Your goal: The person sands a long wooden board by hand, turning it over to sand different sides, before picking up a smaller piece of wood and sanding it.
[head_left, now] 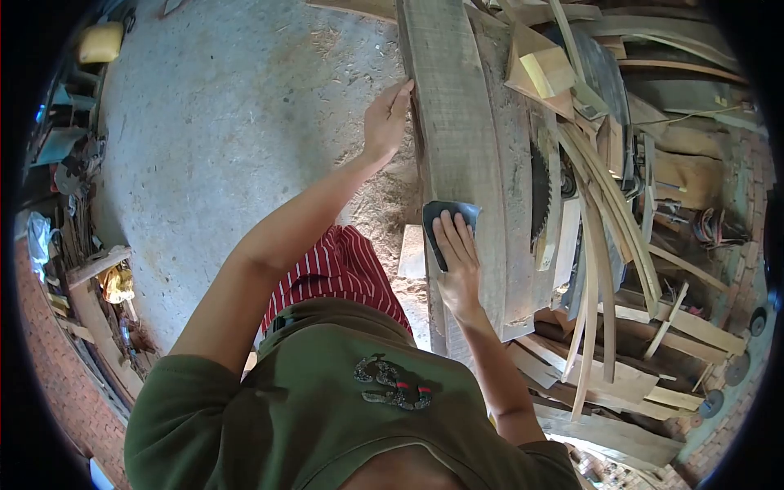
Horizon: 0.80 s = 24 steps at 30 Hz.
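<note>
A long grey-brown wooden plank (pixel 461 122) stretches away from my body along a wooden bench. My left hand (pixel 388 122) is at the plank's left side, farther out, with its fingers closed at the edge; some fingertips are hidden there. Nearer to me, my right hand (pixel 459 265) presses a dark sheet of sandpaper (pixel 433 214) onto the plank's top face. Its fingers lie close together over the sheet, whose left part bends down over the plank's edge.
Right of the plank, a toothed saw blade (pixel 541 196) stands up through the bench. Long thin wood strips (pixel 608 212) and a wooden block (pixel 543 73) lie beyond it. Sawdust (pixel 380 192) covers the concrete floor (pixel 229 122) beside the bench. A yellow container (pixel 100 42) stands far left.
</note>
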Each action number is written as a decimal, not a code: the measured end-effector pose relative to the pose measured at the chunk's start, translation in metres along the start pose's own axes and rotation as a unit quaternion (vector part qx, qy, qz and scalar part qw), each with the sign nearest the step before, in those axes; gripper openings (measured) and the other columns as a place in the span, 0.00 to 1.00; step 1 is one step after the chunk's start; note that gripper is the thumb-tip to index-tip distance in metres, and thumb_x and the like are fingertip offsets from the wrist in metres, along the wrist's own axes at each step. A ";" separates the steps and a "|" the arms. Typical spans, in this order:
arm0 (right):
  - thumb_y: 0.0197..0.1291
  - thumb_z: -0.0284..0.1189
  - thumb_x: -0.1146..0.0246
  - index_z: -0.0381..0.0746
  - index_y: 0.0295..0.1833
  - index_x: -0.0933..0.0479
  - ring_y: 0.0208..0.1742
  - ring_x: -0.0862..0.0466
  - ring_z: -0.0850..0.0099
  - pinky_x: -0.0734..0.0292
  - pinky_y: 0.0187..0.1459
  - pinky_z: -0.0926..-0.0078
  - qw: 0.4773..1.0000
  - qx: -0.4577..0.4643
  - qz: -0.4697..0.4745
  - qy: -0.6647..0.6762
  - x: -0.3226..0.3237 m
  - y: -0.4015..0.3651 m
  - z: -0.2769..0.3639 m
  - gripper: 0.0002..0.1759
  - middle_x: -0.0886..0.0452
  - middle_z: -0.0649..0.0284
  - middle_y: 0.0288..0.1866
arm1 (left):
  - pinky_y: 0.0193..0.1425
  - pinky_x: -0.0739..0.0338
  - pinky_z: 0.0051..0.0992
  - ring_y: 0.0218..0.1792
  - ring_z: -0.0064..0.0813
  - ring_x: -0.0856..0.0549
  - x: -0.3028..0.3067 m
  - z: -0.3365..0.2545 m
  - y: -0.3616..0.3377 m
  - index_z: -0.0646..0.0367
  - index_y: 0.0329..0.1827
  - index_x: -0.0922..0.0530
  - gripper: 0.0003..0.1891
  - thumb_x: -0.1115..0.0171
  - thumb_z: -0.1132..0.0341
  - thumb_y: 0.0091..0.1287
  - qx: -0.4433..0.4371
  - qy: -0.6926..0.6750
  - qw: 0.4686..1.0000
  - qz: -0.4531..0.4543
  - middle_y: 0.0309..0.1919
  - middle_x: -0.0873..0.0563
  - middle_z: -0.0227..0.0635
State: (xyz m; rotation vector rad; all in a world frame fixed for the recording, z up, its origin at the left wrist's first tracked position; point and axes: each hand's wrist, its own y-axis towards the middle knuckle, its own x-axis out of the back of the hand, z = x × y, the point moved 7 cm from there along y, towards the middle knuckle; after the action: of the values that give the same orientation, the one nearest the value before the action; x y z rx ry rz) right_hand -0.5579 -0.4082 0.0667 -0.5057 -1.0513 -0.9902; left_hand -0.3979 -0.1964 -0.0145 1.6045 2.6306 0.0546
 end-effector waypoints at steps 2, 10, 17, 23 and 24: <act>0.47 0.13 0.36 0.38 0.69 0.26 0.77 0.33 0.55 0.40 0.76 0.52 1.000 0.015 0.007 -0.022 -0.006 0.032 0.002 0.37 0.29 0.57 0.74 | 0.67 0.29 0.29 0.60 0.34 0.18 0.002 0.006 0.003 0.63 0.61 0.19 0.21 0.52 0.58 0.79 0.043 -0.036 0.998 0.009 0.58 0.15 0.44; 0.46 0.17 0.33 0.39 0.71 0.29 0.77 0.35 0.55 0.42 0.77 0.56 0.995 0.044 -0.057 -0.063 -0.026 0.165 0.011 0.40 0.32 0.60 0.76 | 0.77 0.42 0.33 0.68 0.31 0.25 0.011 -0.003 0.021 0.64 0.66 0.23 0.27 0.62 0.52 0.82 0.084 -0.092 0.991 0.047 0.59 0.15 0.43; 0.52 0.18 0.37 0.43 0.73 0.29 0.80 0.40 0.53 0.54 0.78 0.41 0.996 0.014 0.029 -0.084 -0.017 0.058 0.004 0.37 0.34 0.62 0.78 | 0.76 0.42 0.31 0.67 0.32 0.25 0.025 -0.003 0.042 0.60 0.74 0.31 0.29 0.67 0.50 0.82 0.078 0.010 0.995 0.062 0.47 0.09 0.37; 0.55 0.20 0.39 0.45 0.71 0.28 0.80 0.41 0.56 0.49 0.72 0.27 0.983 0.035 -0.006 -0.178 -0.034 0.187 0.020 0.34 0.35 0.64 0.78 | 0.76 0.42 0.30 0.69 0.32 0.27 0.025 0.000 0.049 0.58 0.79 0.40 0.31 0.67 0.47 0.82 0.074 0.022 0.988 0.137 0.51 0.11 0.40; 0.56 0.21 0.39 0.45 0.70 0.28 0.80 0.40 0.56 0.49 0.70 0.24 0.980 0.039 -0.019 -0.196 -0.042 0.215 0.021 0.33 0.34 0.65 0.78 | 0.74 0.39 0.32 0.68 0.38 0.26 0.029 -0.008 0.051 0.57 0.78 0.39 0.31 0.66 0.47 0.81 0.052 -0.004 0.994 0.095 0.58 0.16 0.46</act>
State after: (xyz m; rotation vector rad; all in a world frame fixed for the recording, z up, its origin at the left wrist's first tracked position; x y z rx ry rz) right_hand -0.3884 -0.2682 0.0593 -0.6338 -1.4508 -0.8978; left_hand -0.3666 -0.1470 -0.0041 1.8799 2.5053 -0.0811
